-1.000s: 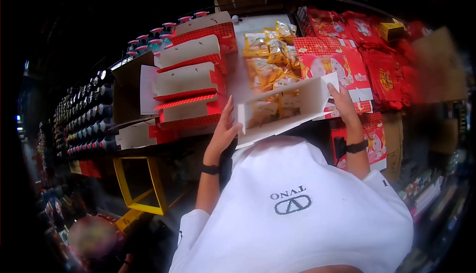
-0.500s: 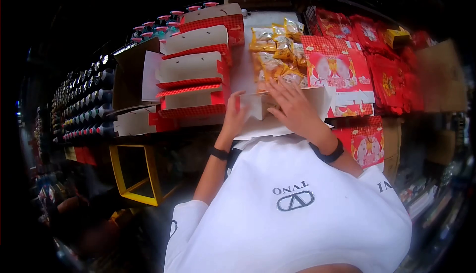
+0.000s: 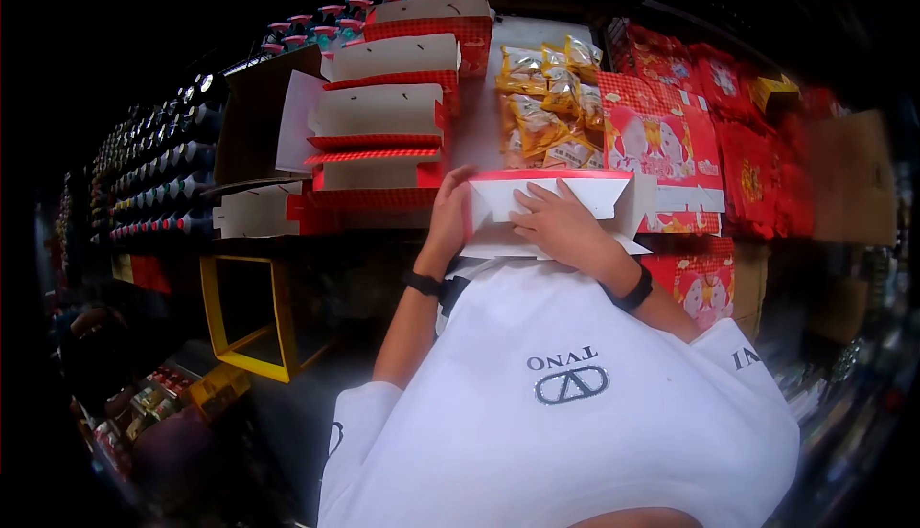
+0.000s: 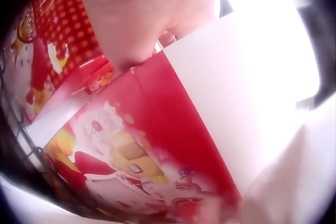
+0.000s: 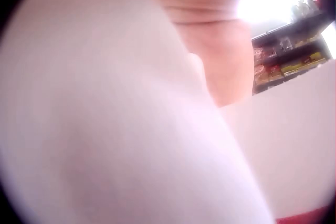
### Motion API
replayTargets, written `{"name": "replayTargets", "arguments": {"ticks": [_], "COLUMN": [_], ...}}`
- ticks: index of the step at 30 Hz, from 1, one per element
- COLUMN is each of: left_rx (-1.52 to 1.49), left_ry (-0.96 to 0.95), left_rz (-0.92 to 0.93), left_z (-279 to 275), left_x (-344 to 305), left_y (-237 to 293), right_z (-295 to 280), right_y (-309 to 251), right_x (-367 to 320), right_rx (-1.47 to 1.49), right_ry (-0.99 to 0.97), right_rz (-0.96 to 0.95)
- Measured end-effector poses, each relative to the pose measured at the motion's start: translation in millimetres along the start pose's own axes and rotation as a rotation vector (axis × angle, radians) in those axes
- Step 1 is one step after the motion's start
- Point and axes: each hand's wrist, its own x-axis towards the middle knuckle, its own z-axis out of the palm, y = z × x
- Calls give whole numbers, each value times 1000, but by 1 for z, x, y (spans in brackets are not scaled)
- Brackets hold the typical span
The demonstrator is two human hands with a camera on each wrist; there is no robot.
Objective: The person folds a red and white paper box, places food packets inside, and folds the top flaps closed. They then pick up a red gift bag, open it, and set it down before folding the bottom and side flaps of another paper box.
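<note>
A red printed cardboard box [image 4: 147, 145], white inside, lies against the front of the shirt. My left hand [image 3: 448, 217] grips its left end, the fingers curling over the top edge. Across the white inner flap [image 3: 586, 200] at the far side, my right hand [image 3: 563, 229] rests with spread, fairly straight fingers. In the left wrist view the left palm [image 4: 152, 19] lies along the box's top corner. White card fills much of the right wrist view and partly hides that hand [image 5: 226, 61].
Several open red-checked boxes [image 3: 379, 111] stand in a row at left. Yellow snack packets [image 3: 541, 126] lie behind the held box. Red printed cartons [image 3: 661, 145] and red bags [image 3: 752, 164] are at right. A yellow frame [image 3: 281, 322] stands below left, near bottles [image 3: 177, 188].
My right hand has moved from the box's right end onto the flap at its far side. That flap now stands with its red edge up. My left hand stays at the left end.
</note>
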Motion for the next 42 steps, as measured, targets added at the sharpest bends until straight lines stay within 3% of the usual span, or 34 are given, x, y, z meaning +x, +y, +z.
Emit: {"name": "replayTargets", "arguments": {"ticks": [3, 5, 8, 11, 14, 17, 20, 26, 42], "left_rx": [72, 192, 250, 250, 265, 302, 262, 168, 97], "left_ry": [117, 70, 67, 97, 118, 163, 160, 170, 227], "left_rz": [44, 19, 24, 68, 95, 93, 51, -39, 17], "left_z": [22, 20, 17, 18, 22, 22, 20, 20, 16], "left_x": [-9, -9, -4, -1, 0, 2, 3, -1, 10], "left_y": [11, 9, 4, 2, 0, -2, -5, -4, -9], "right_z": [-4, -9, -51, -44, -27, -27, -13, -9, -19], "right_y": [-1, -2, -21, -31, -39, -53, -51, -28, -37], "right_x": [0, -2, 3, -1, 6, 19, 27, 31, 27], "right_rx": [42, 72, 461, 579, 463, 367, 193, 269, 347], "right_ry": [-6, 13, -112, -79, 29, -79, -28, -94, -250], "right_rz": [7, -8, 90, 22, -47, 61, 198, 426, 398]}}
